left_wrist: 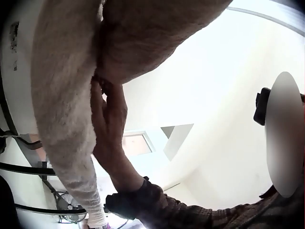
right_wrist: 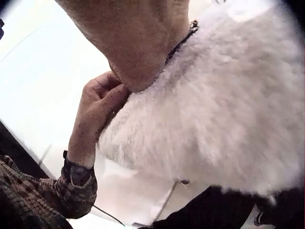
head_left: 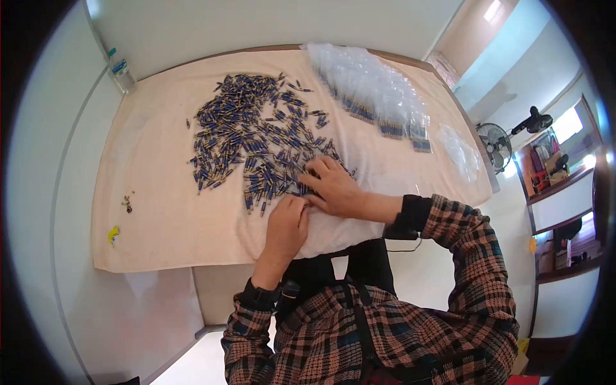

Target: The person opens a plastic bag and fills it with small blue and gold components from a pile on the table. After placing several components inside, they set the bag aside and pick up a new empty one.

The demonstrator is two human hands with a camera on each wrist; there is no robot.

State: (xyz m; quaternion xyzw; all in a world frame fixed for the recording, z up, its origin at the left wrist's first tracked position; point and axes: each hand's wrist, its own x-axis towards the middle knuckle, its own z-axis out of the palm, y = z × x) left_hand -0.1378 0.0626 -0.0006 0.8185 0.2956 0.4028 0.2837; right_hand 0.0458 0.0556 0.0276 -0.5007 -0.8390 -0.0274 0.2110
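Observation:
A large spread of small blue pieces with brass-coloured ends [head_left: 237, 122] covers the middle of the cloth-topped table [head_left: 160, 224]. My right hand [head_left: 337, 189] lies over the pile's lower right edge, fingers bent down among the pieces. Close beside it, my left hand [head_left: 287, 224] rests at the pile's near edge with its fingers curled; whatever is between the fingertips is hidden. In the left wrist view the right hand [left_wrist: 112, 124] shows beyond the fluffy cloth [left_wrist: 66, 105]. The right wrist view shows the left hand [right_wrist: 97, 112] with bent fingers near the right palm.
Clear bags filled with the same pieces [head_left: 372, 90] overlap at the back right. Further right lies a flat clear bag [head_left: 459, 151]. A plastic bottle [head_left: 122, 72] stands at the back left corner; a yellow item [head_left: 113, 235] and small brass bits [head_left: 128, 204] lie at the left.

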